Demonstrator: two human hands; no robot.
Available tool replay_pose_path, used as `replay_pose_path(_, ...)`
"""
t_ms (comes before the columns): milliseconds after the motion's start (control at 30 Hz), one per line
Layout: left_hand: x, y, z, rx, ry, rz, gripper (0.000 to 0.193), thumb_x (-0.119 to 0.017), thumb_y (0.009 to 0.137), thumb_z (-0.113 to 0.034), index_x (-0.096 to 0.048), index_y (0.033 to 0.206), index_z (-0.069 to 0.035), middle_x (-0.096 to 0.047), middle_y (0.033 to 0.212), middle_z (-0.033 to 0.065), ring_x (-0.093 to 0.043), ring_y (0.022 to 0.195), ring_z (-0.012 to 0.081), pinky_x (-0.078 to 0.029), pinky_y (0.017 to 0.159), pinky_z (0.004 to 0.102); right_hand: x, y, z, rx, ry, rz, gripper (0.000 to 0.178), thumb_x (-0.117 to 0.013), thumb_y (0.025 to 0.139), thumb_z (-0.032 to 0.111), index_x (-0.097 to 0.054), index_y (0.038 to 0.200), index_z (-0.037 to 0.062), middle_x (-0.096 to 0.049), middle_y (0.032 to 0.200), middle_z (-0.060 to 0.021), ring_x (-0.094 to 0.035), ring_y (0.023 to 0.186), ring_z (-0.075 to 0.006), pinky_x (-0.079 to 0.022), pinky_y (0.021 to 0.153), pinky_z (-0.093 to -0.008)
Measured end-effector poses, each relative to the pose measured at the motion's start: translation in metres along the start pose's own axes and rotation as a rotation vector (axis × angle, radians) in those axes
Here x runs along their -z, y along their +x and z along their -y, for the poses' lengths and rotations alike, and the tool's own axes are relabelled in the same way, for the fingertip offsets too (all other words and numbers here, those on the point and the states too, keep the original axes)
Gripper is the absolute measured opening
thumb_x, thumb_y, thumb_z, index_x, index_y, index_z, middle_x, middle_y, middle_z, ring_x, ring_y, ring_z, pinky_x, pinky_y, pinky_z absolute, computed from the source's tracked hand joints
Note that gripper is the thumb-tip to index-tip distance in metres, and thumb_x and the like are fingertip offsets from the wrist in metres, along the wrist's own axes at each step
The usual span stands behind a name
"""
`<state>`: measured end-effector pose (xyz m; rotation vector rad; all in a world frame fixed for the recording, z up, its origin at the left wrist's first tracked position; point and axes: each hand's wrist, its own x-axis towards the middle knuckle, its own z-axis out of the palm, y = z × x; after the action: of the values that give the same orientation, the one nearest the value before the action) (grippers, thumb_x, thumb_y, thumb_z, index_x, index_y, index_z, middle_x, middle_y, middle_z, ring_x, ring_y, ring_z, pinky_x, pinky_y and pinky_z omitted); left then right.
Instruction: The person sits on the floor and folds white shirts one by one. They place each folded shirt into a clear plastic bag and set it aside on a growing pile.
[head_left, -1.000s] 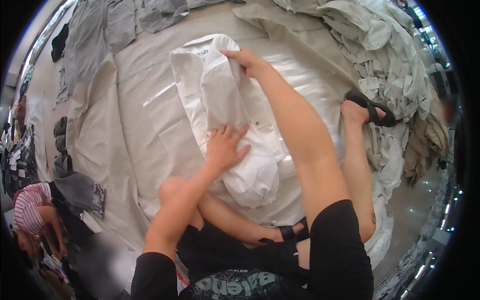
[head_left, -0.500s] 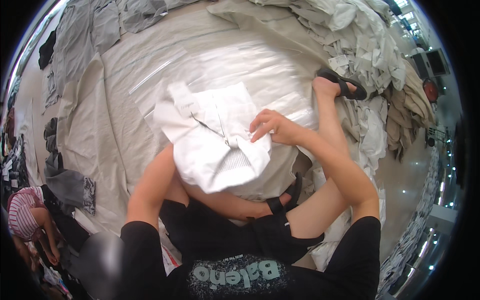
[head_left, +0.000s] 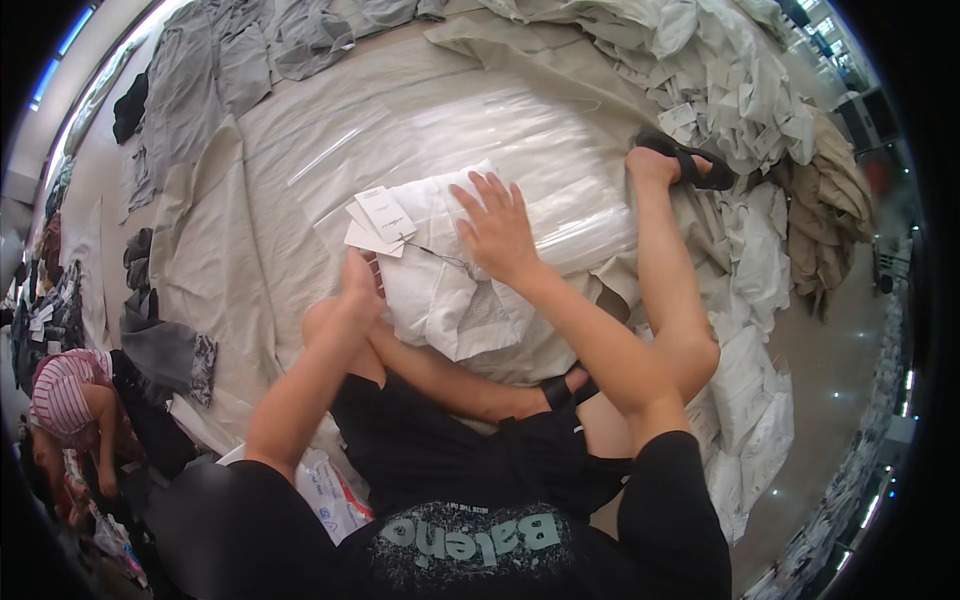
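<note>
A folded white garment [head_left: 445, 290] lies in front of my crossed legs, partly over a stack of clear plastic bags. White paper hang tags [head_left: 384, 217] rest on its upper left part, tied with a thin dark cord. My left hand [head_left: 362, 290] is at the garment's left edge just below the tags; its thumb side shows, and the other fingers are partly hidden by the cloth. My right hand [head_left: 497, 228] lies flat on the garment's upper right part, fingers spread.
Clear plastic bags [head_left: 575, 165] are spread on a beige cloth [head_left: 225, 255]. White garments [head_left: 690, 60] heap up at the far right, grey ones [head_left: 205, 65] at the far left. Wrapped white packages [head_left: 750, 430] lie right of my leg. A person in a striped top [head_left: 75, 395] bends at left.
The garment now lies lower and flatter, with its striped inner part no longer facing up. The tags have settled on top. My right hand went from pinching its edge to lying flat; my left hand came into view.
</note>
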<state>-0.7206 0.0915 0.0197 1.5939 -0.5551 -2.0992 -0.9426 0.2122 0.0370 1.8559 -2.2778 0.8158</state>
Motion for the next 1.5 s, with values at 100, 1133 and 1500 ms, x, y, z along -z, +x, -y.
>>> replay_pose_path(100,-0.020,0.000,0.060,-0.425,0.202,-0.133,0.068,-0.053,0.108,-0.057,-0.065,0.130,0.006,-0.074,0.122,0.0229,-0.072,0.111,0.0353,-0.054,0.099,0.0428,-0.049,-0.002,0.003,-0.082,-0.069,0.000,0.060,-0.064,0.102,0.048,-0.053,0.159,0.0319,-0.040,0.169,-0.0157,-0.029,0.160,-0.0415,-0.017,0.128,-0.0682)
replay_pose_path(1133,-0.031,0.019,0.066,-0.977,0.617,-0.188,0.040,-0.077,0.101,-0.026,-0.070,0.131,-0.001,-0.071,0.095,0.0060,-0.062,0.082,0.0146,-0.053,0.074,0.0320,-0.047,-0.030,0.016,-0.882,1.259,0.139,0.024,-0.082,0.096,0.017,-0.072,0.111,0.0003,-0.079,0.091,-0.0047,-0.067,0.071,-0.0063,-0.054,0.063,-0.0228)
replay_pose_path(1500,-0.014,0.006,0.077,-0.598,0.101,0.092,0.023,-0.068,0.109,-0.023,-0.066,0.118,-0.003,-0.076,0.103,0.0061,-0.071,0.083,0.0141,-0.059,0.067,0.0300,-0.037,-0.041,0.016,-0.928,1.456,-0.008,0.025,-0.077,0.104,0.025,-0.070,0.115,0.0050,-0.077,0.103,-0.0007,-0.068,0.088,-0.0062,-0.055,0.074,-0.0258)
